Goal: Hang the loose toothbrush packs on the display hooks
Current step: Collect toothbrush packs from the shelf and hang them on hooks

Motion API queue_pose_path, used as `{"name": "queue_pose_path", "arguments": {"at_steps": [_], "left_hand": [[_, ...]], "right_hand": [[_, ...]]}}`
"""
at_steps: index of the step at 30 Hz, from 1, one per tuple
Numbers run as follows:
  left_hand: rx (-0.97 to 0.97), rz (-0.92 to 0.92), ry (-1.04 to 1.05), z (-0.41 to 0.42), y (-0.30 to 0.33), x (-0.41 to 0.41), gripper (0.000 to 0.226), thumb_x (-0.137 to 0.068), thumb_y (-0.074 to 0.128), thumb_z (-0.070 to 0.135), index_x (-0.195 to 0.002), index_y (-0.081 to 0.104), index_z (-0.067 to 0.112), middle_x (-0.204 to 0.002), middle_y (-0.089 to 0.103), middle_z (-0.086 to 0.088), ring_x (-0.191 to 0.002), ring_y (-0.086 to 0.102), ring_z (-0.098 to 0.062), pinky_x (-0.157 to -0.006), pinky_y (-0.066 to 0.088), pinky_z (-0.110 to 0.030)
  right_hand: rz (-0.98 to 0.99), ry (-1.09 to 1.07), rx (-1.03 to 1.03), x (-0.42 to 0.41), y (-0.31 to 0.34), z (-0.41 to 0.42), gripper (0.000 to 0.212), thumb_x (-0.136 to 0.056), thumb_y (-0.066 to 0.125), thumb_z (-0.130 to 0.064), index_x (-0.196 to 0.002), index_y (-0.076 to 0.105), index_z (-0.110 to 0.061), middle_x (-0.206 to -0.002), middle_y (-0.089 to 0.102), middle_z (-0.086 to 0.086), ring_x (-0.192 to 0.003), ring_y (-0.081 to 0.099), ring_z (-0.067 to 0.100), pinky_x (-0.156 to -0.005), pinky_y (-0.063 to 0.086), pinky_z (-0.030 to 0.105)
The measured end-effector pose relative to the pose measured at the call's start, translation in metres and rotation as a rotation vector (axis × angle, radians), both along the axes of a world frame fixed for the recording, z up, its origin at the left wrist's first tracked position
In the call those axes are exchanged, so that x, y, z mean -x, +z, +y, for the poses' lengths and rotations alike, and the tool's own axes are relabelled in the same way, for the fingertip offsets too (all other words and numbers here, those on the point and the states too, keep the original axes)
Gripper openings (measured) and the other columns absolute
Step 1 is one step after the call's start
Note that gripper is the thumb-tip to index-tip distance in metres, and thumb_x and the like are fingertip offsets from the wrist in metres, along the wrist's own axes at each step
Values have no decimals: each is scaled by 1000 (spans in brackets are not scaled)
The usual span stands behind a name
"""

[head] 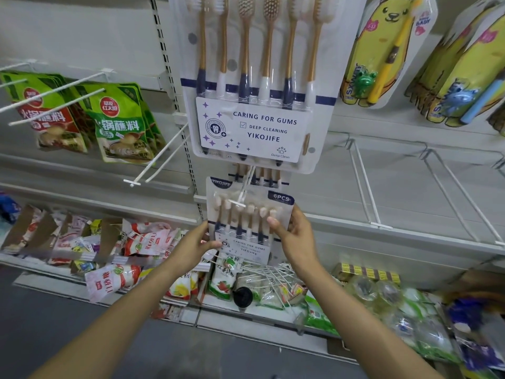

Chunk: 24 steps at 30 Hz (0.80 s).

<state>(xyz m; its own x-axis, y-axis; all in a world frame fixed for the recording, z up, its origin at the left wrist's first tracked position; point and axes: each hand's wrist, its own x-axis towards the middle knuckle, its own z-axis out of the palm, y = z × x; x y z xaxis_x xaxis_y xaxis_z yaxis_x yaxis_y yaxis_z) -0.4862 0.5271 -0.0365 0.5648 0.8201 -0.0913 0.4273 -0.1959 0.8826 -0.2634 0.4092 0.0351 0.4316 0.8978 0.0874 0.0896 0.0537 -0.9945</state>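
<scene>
Both hands are gripping one toothbrush pack (246, 225) by its side edges, left hand (191, 246) and right hand (296, 236), holding it up at a white display hook (241, 192). The pack is probably light, stiff and slippery, so edge grips seem safest.

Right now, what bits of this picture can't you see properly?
Head view, the only one:
- Whether the held toothbrush pack is threaded on the white hook: too small to tell where they overlap.
- Its lower edge: covered by the left hand and right hand.
- The big hanging pack: brush tops cut off by the top edge.
- Goods at lower right: blurred.
</scene>
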Motion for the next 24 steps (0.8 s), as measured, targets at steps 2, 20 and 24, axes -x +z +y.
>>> {"name": "queue_pose_path", "arguments": {"at_steps": [2,20,24], "left_hand": [[-22,-8,16,3,4,-5,28,-96,67,17,-110,58,39,-101,72,18,-96,67,-4,-87,52,-33],[-39,42,103,75,-10,-61,29,-91,71,6,-114,62,22,-90,65,6,-87,67,-21,-80,53,-35],[26,21,131,97,-25,-72,17,-93,61,-3,-105,59,9,-90,69,0,-95,69,-32,-81,54,-33]], "right_hand": [[-21,-1,0,-5,3,6,69,-83,75,-42,-142,50,-16,-139,61,0,-131,55,18,-112,43,50],[-118,-17,21,-67,-2,81,40,-91,72,-13,-129,61,-8,-119,71,3,-109,66,14,-82,52,15],[-161,-17,37,-81,-2,98,40,-93,66,-7,-132,60,-12,-122,68,-1,-110,63,16,-88,53,29]]}}
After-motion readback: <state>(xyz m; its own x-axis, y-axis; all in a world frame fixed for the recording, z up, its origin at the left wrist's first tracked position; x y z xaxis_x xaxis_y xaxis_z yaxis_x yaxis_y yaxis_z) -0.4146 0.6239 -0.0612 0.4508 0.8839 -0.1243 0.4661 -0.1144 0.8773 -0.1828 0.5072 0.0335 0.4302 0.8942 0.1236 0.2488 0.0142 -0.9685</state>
